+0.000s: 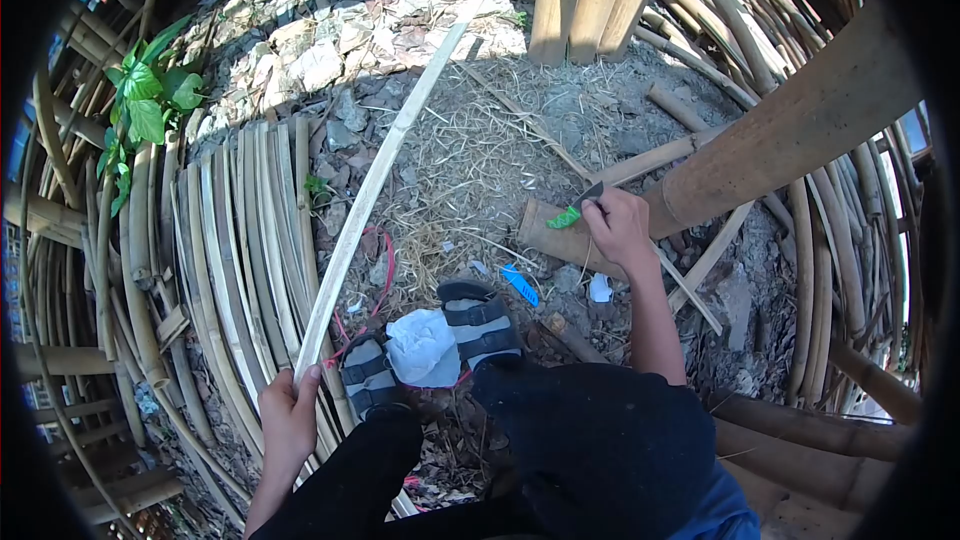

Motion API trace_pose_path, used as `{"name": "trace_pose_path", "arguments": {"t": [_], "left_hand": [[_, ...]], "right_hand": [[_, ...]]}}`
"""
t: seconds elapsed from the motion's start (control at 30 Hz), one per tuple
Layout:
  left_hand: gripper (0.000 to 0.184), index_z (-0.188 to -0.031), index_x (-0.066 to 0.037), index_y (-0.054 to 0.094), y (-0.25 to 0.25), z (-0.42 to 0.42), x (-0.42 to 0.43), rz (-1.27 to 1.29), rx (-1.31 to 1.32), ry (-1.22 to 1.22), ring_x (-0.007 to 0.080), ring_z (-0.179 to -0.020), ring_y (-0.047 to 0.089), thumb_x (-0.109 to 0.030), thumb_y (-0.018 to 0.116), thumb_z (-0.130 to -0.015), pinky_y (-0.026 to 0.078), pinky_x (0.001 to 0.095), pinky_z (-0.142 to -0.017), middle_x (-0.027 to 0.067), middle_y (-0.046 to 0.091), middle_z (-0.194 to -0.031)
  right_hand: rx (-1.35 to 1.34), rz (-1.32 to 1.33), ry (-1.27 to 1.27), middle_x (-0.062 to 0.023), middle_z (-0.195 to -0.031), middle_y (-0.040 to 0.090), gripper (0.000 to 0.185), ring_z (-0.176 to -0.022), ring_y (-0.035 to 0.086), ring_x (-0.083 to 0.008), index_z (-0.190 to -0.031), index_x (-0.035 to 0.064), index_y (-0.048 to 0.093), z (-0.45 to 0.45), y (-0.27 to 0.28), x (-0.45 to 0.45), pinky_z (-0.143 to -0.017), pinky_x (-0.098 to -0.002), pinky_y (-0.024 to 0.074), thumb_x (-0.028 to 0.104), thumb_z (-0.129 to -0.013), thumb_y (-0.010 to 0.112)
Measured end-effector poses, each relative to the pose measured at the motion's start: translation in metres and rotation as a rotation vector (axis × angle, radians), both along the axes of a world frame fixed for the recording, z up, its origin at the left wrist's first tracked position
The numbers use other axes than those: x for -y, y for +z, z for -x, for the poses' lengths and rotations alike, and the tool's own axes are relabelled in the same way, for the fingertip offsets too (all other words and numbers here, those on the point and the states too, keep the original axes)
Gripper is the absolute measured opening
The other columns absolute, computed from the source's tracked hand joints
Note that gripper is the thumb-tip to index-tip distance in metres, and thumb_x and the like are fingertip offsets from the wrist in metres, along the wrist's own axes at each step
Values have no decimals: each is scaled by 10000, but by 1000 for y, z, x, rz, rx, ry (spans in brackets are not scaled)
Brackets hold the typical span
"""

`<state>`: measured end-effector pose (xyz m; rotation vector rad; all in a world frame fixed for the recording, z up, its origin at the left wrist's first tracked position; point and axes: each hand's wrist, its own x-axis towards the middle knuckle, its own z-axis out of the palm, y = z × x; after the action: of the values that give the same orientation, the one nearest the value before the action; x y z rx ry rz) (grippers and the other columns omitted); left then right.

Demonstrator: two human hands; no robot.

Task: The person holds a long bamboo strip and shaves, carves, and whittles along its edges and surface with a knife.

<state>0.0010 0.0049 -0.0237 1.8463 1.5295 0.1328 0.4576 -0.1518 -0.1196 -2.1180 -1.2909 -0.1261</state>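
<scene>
My left hand (288,408) is closed around the lower end of a long, pale split-bamboo strip (385,160), which slants up and away over the ground. In my right hand (618,225) is what looks like a knife (590,196) with a dark blade; a bright green piece (564,218) shows at its left, and my fingers hide the rest. Beneath that hand lies a cut bamboo pole (540,238). Between my sandalled feet rests a crumpled white sheet (424,340), and a blue object (520,285) sits just beyond them.
A row of split bamboo strips (245,210) lies at the left. One thick bamboo pole (790,140) slants across the right side, and upright poles (590,0) stand at the back. Straw shavings (470,160), stones and a pink string (388,270) cover the ground.
</scene>
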Motion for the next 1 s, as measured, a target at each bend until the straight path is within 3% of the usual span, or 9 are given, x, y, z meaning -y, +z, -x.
{"name": "trace_pose_path", "arguments": {"t": [0.13, 0.33, 0.43, 0.63, 0.7, 0.83, 0.87, 0.93, 1.0], "left_hand": [[467, -679, -6, 500, -2, 2, -1, 7, 6, 4, 66, -522, 322, -334, 622, -988, 256, 326, -450, -20, 390, -533], [470, -682, -4, 507, 0, 0, 0, 11, -5, -4, 68, -521, 328, -343, 622, -987, 262, 326, -452, -17, 395, -533], [470, -686, 0, 514, 1, -1, 0, 4, -9, -10, 71, -521, 335, -345, 624, -986, 268, 327, -454, -14, 403, -535], [475, -684, 6, 520, -3, 1, 0, -15, -13, -16, 79, -521, 344, -349, 633, -979, 277, 334, -455, -2, 409, -532], [478, -681, 6, 519, -5, 2, -1, -18, -14, -17, 82, -523, 347, -350, 635, -978, 281, 336, -457, 3, 408, -531], [491, -662, 5, 502, -7, 4, -2, -1, -21, -9, 84, -522, 346, -348, 635, -977, 281, 342, -457, 13, 402, -523], [496, -656, 5, 494, -6, 4, -1, 0, -21, -12, 85, -521, 344, -346, 635, -977, 280, 343, -455, 15, 398, -519], [500, -651, 5, 487, -3, 2, 4, -24, -18, -38, 84, -518, 338, -343, 634, -978, 275, 343, -451, 15, 394, -516], [504, -647, 6, 479, -5, -2, -3, -63, -8, -36, 84, -515, 332, -340, 633, -979, 270, 343, -447, 16, 389, -512]], "right_hand": [[106, 21, -16, -168, -648, 540, 267, -616, 581, -376, -687, 22, 518, -1, 4, -5, -566, -455, 440, 192, -869, 614], [-60, -57, -114, -173, -704, 556, 201, -644, 593, -376, -774, 23, 527, 5, 9, -8, -578, -460, 440, 172, -882, 605], [-98, -68, -64, -161, -691, 510, 186, -605, 558, -352, -810, 7, 517, 2, 8, -6, -582, -411, 429, 139, -933, 562], [84, -55, -27, -157, -687, 493, 157, -616, 554, -352, -807, 10, 509, -1, 1, -8, -566, -425, 412, 81, -944, 542], [163, -154, -13, -168, -675, 500, 180, -603, 549, -393, -786, 20, 518, 3, 6, -9, -547, -466, 416, 104, -941, 558], [245, -391, -22, -178, -680, 521, 219, -567, 545, -386, -744, 12, 505, 15, 30, 0, -511, -461, 409, 90, -930, 591], [244, -385, -23, -178, -680, 521, 219, -567, 545, -386, -744, 12, 505, 13, 10, 1, -511, -461, 409, 90, -930, 591], [241, -124, 31, -188, -690, 529, 225, -567, 545, -386, -750, 5, 511, 3, -42, -1, -512, -457, 412, 97, -942, 584], [200, -152, 4, -194, -687, 525, 236, -575, 545, -388, -751, 5, 507, -7, -19, -14, -524, -451, 415, 106, -953, 573]]}}
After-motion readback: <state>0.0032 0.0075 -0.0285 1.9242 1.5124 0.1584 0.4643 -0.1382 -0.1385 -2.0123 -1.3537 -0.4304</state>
